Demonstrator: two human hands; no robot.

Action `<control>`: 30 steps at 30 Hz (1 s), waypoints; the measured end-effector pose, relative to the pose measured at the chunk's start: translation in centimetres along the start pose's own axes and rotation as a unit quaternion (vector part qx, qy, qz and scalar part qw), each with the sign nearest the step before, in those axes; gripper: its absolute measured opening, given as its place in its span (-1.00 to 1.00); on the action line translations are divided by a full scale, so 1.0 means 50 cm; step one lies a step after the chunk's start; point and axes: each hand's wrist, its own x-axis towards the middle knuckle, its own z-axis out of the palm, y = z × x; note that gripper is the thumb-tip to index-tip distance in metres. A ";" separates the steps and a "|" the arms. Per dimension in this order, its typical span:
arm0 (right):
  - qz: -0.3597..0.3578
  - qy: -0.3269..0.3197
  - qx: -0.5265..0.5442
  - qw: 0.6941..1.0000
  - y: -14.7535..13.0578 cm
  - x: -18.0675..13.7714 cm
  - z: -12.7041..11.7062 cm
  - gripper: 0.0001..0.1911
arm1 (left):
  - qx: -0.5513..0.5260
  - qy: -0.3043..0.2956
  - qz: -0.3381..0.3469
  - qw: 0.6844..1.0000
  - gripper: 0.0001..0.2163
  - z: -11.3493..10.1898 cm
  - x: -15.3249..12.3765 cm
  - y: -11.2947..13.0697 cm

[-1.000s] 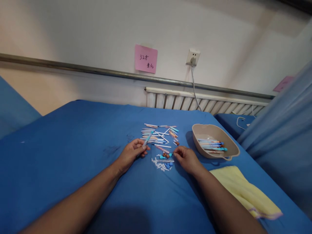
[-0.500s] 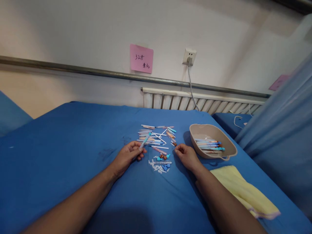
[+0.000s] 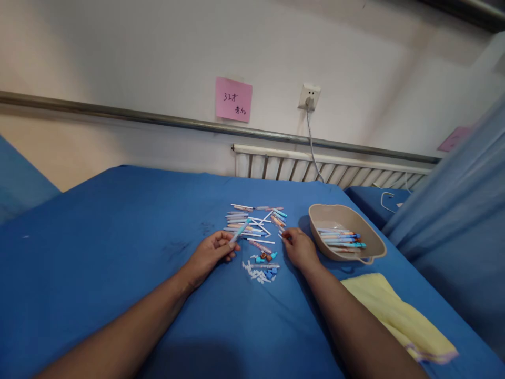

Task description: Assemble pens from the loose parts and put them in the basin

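Note:
My left hand (image 3: 215, 250) is closed on a pen (image 3: 241, 230), pale at the grip and teal at its upper end, tilted up to the right. Below it lies a pile of pen parts: white refill tubes (image 3: 260, 241), pen barrels (image 3: 236, 215) and a pink patterned barrel (image 3: 260, 246). My right hand (image 3: 299, 246) rests at the pile's right edge with its fingertips pinched together beside small white pieces (image 3: 280, 235). What is between those fingertips is hidden. Nearer me are teal and brown caps (image 3: 268, 256), blue caps (image 3: 271, 273) and many small white parts (image 3: 257, 275).
A beige basin (image 3: 376, 245) holding several pens (image 3: 341, 239) stands to the right. In front of it lies a yellow cloth (image 3: 394, 316). Blue sheeting (image 3: 118, 252) covers the table. A radiator (image 3: 272, 164) and a blue curtain (image 3: 461, 195) border the far and right sides.
My right hand has shifted slightly left onto the pile's edge, covering where a brown piece lay. The left hand still holds the pen. The view has tilted slightly.

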 end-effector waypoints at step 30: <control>-0.001 -0.030 0.471 0.881 -0.060 -0.041 -0.026 -0.77 | 0.221 -0.056 0.064 0.972 -0.80 0.016 -0.010 0.002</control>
